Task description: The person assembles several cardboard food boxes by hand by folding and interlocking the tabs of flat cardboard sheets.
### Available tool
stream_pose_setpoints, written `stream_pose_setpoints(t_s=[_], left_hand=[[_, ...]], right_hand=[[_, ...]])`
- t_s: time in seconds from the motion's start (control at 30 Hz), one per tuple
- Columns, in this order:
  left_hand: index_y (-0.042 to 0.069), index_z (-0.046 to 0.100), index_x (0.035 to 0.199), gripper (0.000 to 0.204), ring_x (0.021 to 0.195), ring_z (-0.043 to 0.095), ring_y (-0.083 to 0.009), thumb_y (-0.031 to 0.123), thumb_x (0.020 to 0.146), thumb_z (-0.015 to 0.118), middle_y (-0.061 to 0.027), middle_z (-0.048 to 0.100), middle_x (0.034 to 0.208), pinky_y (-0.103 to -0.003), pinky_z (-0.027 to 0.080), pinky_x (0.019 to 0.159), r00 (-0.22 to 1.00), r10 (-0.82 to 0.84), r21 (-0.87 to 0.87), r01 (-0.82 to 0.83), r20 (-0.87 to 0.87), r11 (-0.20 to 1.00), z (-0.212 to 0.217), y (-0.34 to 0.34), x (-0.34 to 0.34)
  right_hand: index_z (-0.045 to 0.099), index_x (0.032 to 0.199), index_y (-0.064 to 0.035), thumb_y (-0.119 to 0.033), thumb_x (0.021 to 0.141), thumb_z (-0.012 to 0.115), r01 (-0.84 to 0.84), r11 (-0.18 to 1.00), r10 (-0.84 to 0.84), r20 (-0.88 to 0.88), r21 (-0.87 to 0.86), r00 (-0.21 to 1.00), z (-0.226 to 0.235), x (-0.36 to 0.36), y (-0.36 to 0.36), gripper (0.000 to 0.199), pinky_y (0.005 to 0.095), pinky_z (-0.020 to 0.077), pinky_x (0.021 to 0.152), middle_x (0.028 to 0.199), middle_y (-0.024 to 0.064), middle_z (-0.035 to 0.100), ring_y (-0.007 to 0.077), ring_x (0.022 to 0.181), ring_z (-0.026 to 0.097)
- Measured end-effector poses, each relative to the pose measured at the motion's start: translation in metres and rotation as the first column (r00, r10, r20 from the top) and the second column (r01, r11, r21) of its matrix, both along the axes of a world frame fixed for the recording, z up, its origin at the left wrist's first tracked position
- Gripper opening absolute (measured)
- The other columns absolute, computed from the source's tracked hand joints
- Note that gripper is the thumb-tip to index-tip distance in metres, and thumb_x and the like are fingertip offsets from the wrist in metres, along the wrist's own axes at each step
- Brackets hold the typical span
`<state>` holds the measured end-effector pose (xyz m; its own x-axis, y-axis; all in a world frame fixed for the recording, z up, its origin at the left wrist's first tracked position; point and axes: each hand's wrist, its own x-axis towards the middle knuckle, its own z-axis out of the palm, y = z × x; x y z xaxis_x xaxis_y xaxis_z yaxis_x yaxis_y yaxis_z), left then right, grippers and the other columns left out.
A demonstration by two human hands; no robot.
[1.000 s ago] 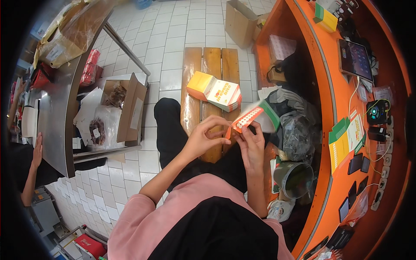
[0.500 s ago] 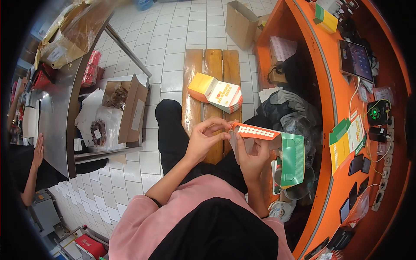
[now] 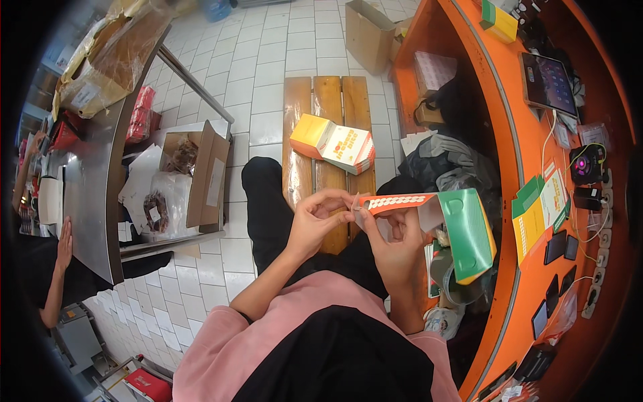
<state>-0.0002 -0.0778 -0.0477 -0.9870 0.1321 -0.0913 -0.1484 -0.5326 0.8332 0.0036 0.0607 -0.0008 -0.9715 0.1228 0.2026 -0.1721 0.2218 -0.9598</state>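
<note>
Head view: flat carton (image 3: 435,214) held in front of the chest, over the lap and just short of the bench (image 3: 328,134). Its long axis runs left to right, orange strip with a row of white dots toward the left, green panel hanging out past the right hand and tilting down toward the counter side. Left hand (image 3: 318,224) sits at the orange end, thumb and fingertips (image 3: 348,199) pinched together on the strip's left tip. Right hand (image 3: 395,244) is under and behind the carton, fingers closed on it nearer the middle, so it carries most of the weight; the green end is unsupported. Both hands touch the carton; the left is nearer the free orange end, the right nearer the fold between orange and green. Whether the carton is partly opened at the green end cannot be told. Beyond the hands, a stack of boxes (image 3: 333,144), yellow and white-orange, lies on the bench, well apart. Right of everything curves an orange counter (image 3: 509,134) with a tablet (image 3: 548,84). Left, a metal table (image 3: 100,174) and an open cardboard box (image 3: 201,177) on its lower shelf.
</note>
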Motion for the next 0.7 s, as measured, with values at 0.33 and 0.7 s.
stream_pose_setpoints(t_s=[0.33, 0.7], left_hand=[[-0.006, 0.059, 0.098, 0.023, 0.106, 0.057, -0.0243, -0.011, 0.075, 0.061, -0.0140, 0.062, 0.100, -0.031, 0.049, 0.085, 0.993, 0.022, -0.105, -0.035, -0.120, 0.994, 0.010, 0.001, 0.000], [-0.005, 0.059, 0.094, 0.014, 0.101, 0.058, -0.0176, -0.004, 0.080, 0.061, -0.0117, 0.059, 0.102, -0.030, 0.050, 0.083, 0.998, -0.055, -0.196, 0.053, -0.007, 0.979, 0.016, -0.004, -0.006]], right_hand=[[0.059, 0.094, 0.0016, 0.001, 0.072, 0.070, -0.011, 0.936, 0.099, -0.234, 0.351, 0.967, 0.014, 0.006, 0.005, 0.025, 0.0301, 0.0506, 0.064, 0.085, 0.0122, 0.064, 0.0232, 0.075, 0.065], [0.054, 0.099, 0.0065, 0.006, 0.078, 0.063, -0.208, 0.975, 0.215, 0.114, -0.076, 0.970, 0.013, 0.002, 0.010, 0.023, 0.0276, 0.0522, 0.077, 0.096, 0.0125, 0.063, 0.0172, 0.088, 0.064]])
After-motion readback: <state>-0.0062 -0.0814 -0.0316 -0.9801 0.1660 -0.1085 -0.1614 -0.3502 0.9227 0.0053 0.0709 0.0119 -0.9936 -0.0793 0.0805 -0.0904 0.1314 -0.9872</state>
